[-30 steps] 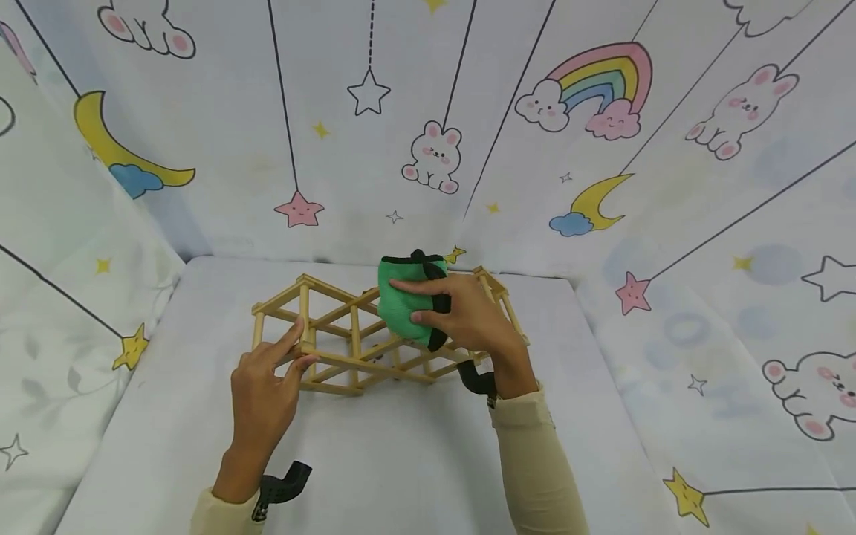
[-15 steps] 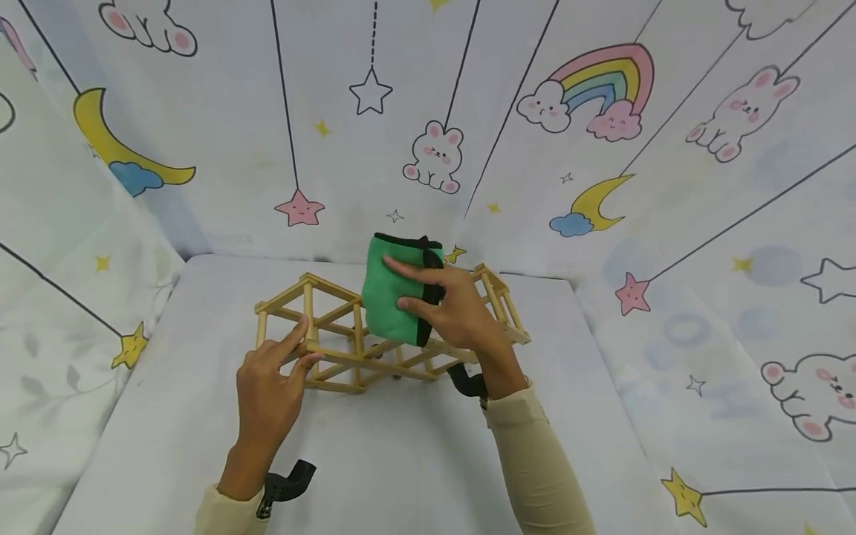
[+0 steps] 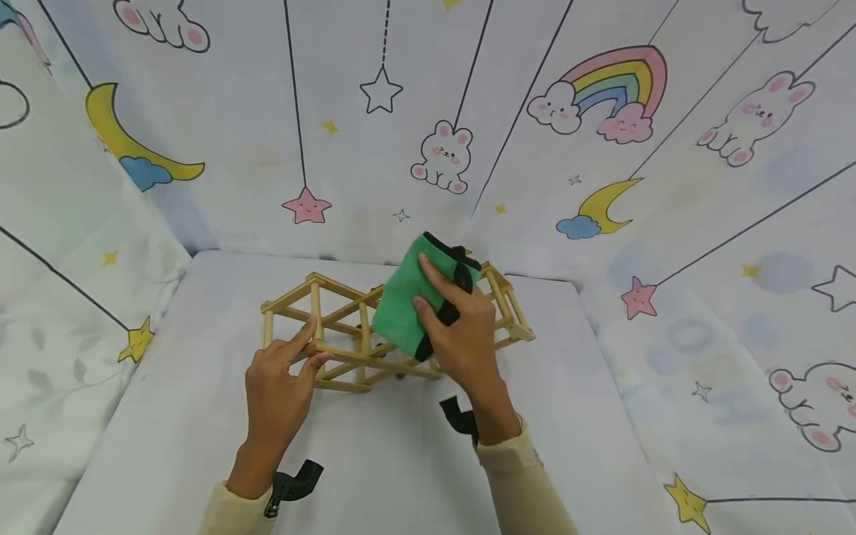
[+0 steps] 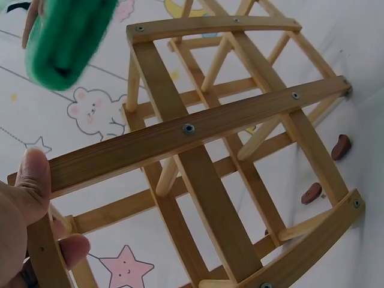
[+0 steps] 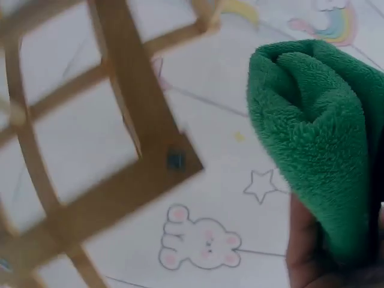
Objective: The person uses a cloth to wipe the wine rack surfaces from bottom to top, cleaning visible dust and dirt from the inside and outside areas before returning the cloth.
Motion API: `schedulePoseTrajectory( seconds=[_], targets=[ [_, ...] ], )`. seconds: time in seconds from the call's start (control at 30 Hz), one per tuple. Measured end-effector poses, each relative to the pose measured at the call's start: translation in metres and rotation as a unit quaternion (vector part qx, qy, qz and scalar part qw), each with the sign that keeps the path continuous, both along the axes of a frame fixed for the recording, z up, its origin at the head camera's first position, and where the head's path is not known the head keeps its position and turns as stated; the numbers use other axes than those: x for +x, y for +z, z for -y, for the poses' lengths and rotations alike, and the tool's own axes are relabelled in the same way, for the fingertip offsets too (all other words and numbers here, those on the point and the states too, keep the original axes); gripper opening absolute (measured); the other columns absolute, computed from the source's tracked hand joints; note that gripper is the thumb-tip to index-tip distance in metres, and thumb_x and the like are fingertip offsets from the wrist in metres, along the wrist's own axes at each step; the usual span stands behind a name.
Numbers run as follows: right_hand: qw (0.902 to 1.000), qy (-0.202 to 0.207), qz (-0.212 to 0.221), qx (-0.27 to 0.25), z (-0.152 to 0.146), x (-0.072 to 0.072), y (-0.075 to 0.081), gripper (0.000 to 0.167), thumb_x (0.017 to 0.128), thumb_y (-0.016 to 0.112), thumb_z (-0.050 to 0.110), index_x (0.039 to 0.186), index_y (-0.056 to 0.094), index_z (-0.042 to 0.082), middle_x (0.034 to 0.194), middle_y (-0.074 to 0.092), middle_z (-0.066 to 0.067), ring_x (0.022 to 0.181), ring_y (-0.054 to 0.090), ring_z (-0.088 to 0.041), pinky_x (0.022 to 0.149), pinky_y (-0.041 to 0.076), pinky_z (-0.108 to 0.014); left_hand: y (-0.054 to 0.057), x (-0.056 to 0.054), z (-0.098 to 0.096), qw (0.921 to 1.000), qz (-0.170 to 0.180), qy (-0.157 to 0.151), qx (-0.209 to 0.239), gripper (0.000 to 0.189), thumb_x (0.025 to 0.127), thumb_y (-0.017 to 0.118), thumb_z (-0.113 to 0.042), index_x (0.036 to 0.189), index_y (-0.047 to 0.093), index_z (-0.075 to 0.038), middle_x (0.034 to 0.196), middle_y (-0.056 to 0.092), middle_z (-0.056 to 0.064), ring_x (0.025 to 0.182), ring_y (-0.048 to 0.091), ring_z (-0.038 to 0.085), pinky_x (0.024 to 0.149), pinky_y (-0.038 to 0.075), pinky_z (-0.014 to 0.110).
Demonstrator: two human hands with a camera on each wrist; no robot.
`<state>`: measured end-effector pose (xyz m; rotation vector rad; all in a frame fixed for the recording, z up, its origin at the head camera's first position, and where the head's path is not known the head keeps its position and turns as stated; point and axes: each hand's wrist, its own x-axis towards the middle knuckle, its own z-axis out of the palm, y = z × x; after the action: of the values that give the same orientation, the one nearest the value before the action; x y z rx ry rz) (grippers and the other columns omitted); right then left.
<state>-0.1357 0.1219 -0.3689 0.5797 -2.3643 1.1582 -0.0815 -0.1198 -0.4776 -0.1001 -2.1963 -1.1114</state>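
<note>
From where I stand: one left hand (image 3: 277, 392), one right hand (image 3: 466, 338), one green cloth (image 3: 404, 308), one wooden rack (image 4: 240, 113).
Beige sleeves (image 3: 237, 513), two; curved black pieces (image 3: 301, 481), two; brown pieces (image 4: 341, 147) by the wooden rack, two plainly seen, a possible third too hidden to count. Printed on the backdrop (image 3: 361, 163): rainbow (image 3: 618, 74), one; crescent moons (image 3: 109, 126), two; pink stars (image 3: 306, 206), two; rabbits (image 3: 443, 160), four, a pair of them only partly in sight.
</note>
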Motion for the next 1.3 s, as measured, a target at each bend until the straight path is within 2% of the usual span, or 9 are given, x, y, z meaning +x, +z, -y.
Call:
schedulePoseTrajectory(
  seconds=[0.3, 0.4, 0.5, 0.6, 0.73, 0.8, 0.97, 1.13, 1.3],
  targets=[
    [0.9848, -0.071, 0.141, 0.072, 0.015, 0.066, -0.055, 0.061, 0.099, 0.078, 0.016, 0.155, 0.055, 0.019, 0.147, 0.065, -0.019, 0.126, 0.068, -0.034, 0.095, 0.061, -0.047, 0.001, 0.003, -0.010, 0.9995, -0.027, 0.013, -0.004, 0.068, 0.073, 0.094, -0.010, 0.137, 0.072, -0.005, 0.086, 0.078, 0.020, 0.072, 0.066, 0.035, 0.065, 0.038, 0.042],
    [0.9796, -0.047, 0.183, 0.068, 0.020, 0.072, -0.059, 0.059, 0.099, 0.078, 0.016, 0.154, 0.057, 0.023, 0.149, 0.063, -0.019, 0.130, 0.065, -0.033, 0.097, 0.060, -0.046, 0.001, 0.003, -0.009, 0.9995, -0.029, 0.016, -0.001, 0.068, 0.073, 0.094, -0.009, 0.137, 0.071, -0.006, 0.088, 0.079, 0.020, 0.073, 0.067, 0.036, 0.065, 0.038, 0.042],
    [0.9826, -0.059, 0.165, 0.061, 0.023, 0.074, -0.058, 0.061, 0.099, 0.078, 0.017, 0.155, 0.055, 0.022, 0.147, 0.064, -0.019, 0.127, 0.067, -0.033, 0.095, 0.061, -0.046, 0.000, 0.003, -0.008, 0.9995, -0.027, 0.015, 0.001, 0.068, 0.072, 0.094, -0.009, 0.137, 0.071, -0.006, 0.088, 0.079, 0.020, 0.073, 0.067, 0.035, 0.065, 0.038, 0.042],
    [0.9830, -0.090, 0.147, 0.062, 0.024, 0.074, -0.060, 0.063, 0.099, 0.077, 0.015, 0.157, 0.052, 0.017, 0.134, 0.071, -0.023, 0.106, 0.074, -0.030, 0.085, 0.063, -0.040, -0.001, 0.002, -0.009, 0.9996, -0.025, 0.012, -0.001, 0.068, 0.073, 0.094, -0.010, 0.137, 0.071, -0.006, 0.088, 0.079, 0.019, 0.073, 0.066, 0.034, 0.065, 0.038, 0.041],
    [0.9715, -0.055, 0.215, 0.083, 0.027, 0.079, -0.063, 0.062, 0.099, 0.077, 0.018, 0.156, 0.053, 0.018, 0.116, 0.078, -0.022, 0.082, 0.069, -0.017, 0.067, 0.055, -0.026, 0.000, 0.002, -0.009, 0.9996, -0.028, 0.009, -0.006, 0.068, 0.073, 0.094, -0.010, 0.137, 0.071, -0.006, 0.088, 0.079, 0.019, 0.072, 0.066, 0.034, 0.064, 0.039, 0.042],
    [0.9753, -0.056, 0.198, 0.081, 0.030, 0.081, -0.066, 0.063, 0.099, 0.077, 0.020, 0.157, 0.053, 0.017, 0.118, 0.078, -0.023, 0.083, 0.071, -0.017, 0.068, 0.057, -0.026, 0.000, 0.002, -0.010, 0.9995, -0.030, 0.009, -0.006, 0.068, 0.073, 0.094, -0.010, 0.137, 0.071, -0.005, 0.088, 0.079, 0.019, 0.072, 0.066, 0.034, 0.064, 0.039, 0.043],
    [0.9867, -0.138, 0.055, 0.066, 0.034, 0.079, -0.078, 0.064, 0.096, 0.080, 0.014, 0.155, 0.055, 0.010, 0.107, 0.079, -0.024, 0.080, 0.073, -0.023, 0.067, 0.060, -0.030, 0.000, 0.003, -0.009, 0.9996, -0.026, 0.009, -0.006, 0.068, 0.074, 0.094, -0.011, 0.137, 0.071, -0.006, 0.087, 0.077, 0.020, 0.071, 0.064, 0.033, 0.064, 0.038, 0.042],
    [0.9843, -0.089, 0.129, 0.082, 0.037, 0.080, -0.081, 0.058, 0.096, 0.079, 0.016, 0.151, 0.060, 0.012, 0.076, 0.074, -0.015, 0.058, 0.053, -0.005, 0.050, 0.041, -0.017, -0.001, 0.003, -0.007, 0.9995, -0.029, 0.013, -0.007, 0.068, 0.073, 0.094, -0.010, 0.137, 0.071, -0.006, 0.086, 0.078, 0.019, 0.070, 0.065, 0.033, 0.064, 0.039, 0.043],
    [0.9842, -0.127, 0.084, 0.089, 0.039, 0.076, -0.083, 0.061, 0.098, 0.078, 0.015, 0.155, 0.056, 0.012, 0.069, 0.067, -0.013, 0.057, 0.056, -0.011, 0.052, 0.044, -0.020, -0.002, 0.002, -0.007, 0.9997, -0.022, 0.009, -0.004, 0.068, 0.073, 0.094, -0.011, 0.137, 0.072, -0.006, 0.085, 0.077, 0.019, 0.071, 0.064, 0.033, 0.066, 0.039, 0.042]
  ],
)
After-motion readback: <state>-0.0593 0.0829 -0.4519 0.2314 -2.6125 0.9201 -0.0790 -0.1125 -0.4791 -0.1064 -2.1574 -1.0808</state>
